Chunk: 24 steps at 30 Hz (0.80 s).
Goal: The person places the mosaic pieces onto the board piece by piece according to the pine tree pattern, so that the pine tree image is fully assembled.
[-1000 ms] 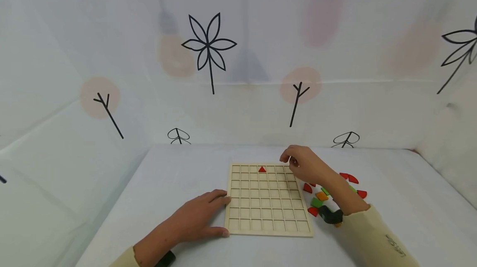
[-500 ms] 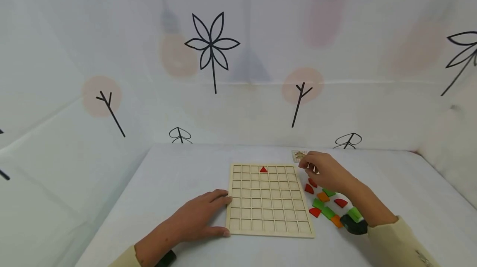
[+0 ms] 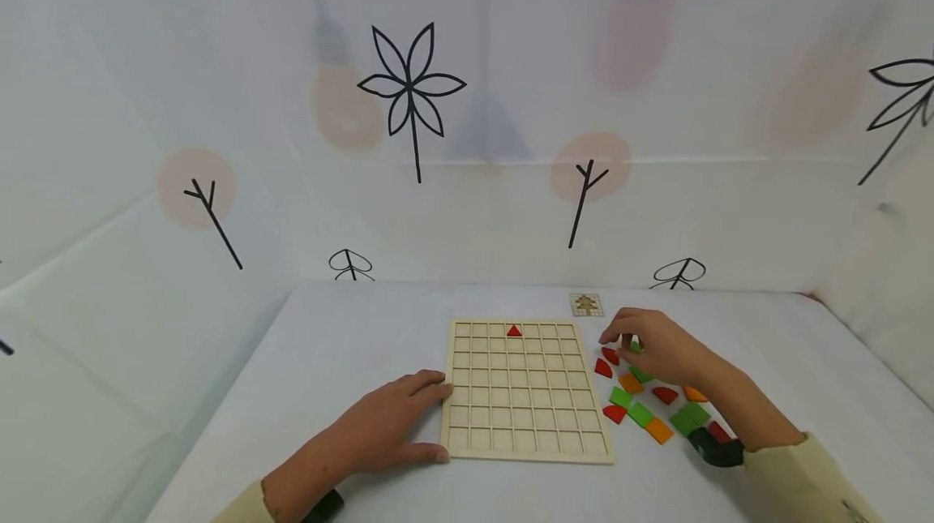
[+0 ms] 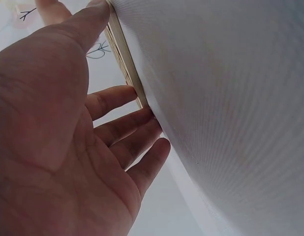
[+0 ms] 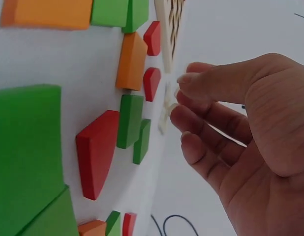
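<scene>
A pale wooden grid board (image 3: 525,456) lies on the white table, with one red triangle (image 3: 514,331) in its top row. My left hand (image 3: 387,426) rests beside the board's left edge. In the left wrist view, its thumb and fingertips touch the board's side (image 4: 128,61). To the right of the board, my right hand (image 3: 660,345) hovers over loose coloured pieces, its fingers loosely bent. The right wrist view shows nothing between thumb and fingers; red quarter-round pieces (image 5: 152,84), a green piece (image 5: 130,120) and an orange piece (image 5: 131,61) lie near them.
A small card (image 3: 587,305) with a tree-like picture on a grid lies beyond the board's far right corner. More green, orange (image 3: 660,430) and red pieces spread toward the right forearm. A white printed cloth (image 3: 467,223) stands behind the table.
My right hand has moved right and nearer, from the board's far right corner to over the loose pieces. The picture card has come into view. My left hand stays at the board.
</scene>
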{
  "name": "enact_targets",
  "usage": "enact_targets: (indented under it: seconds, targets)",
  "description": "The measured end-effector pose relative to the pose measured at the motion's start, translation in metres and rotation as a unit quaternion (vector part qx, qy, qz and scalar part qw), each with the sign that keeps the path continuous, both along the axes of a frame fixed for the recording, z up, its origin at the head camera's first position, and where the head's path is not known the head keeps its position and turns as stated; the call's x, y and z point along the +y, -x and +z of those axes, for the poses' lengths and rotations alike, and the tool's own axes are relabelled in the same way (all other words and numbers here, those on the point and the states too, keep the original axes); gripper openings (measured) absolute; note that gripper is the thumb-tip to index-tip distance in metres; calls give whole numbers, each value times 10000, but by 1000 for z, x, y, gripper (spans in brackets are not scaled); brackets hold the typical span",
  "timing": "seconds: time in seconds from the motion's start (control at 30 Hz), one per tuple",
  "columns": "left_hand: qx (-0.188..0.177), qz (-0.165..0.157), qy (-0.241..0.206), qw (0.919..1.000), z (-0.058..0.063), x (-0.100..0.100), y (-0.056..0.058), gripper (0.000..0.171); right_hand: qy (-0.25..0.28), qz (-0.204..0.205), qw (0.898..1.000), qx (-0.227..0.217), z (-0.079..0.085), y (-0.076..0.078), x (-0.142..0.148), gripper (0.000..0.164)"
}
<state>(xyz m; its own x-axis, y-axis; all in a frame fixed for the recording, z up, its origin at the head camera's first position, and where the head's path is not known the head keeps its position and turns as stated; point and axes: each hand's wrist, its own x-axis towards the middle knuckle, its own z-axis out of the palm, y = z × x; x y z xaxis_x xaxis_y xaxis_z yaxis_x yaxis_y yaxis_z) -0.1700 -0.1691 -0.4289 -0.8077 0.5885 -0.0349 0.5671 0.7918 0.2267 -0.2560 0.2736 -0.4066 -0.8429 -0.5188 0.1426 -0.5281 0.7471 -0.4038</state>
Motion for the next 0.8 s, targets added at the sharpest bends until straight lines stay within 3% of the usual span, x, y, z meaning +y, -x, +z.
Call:
enact_targets:
  seconds: [0.23, 0.53, 0.8]
  targets:
    - [36, -34, -37, 10000, -2, -1, 0, 84, -61, 265, 9993, -239, -8, 4, 1, 34]
    - [51, -40, 11, 10000, -4, -1, 2, 84, -226, 165, 9996, 66, -14, 6, 3, 17]
    - [27, -49, -15, 10000, -4, -1, 1, 84, -353, 251, 9989, 175, -15, 8, 1, 31]
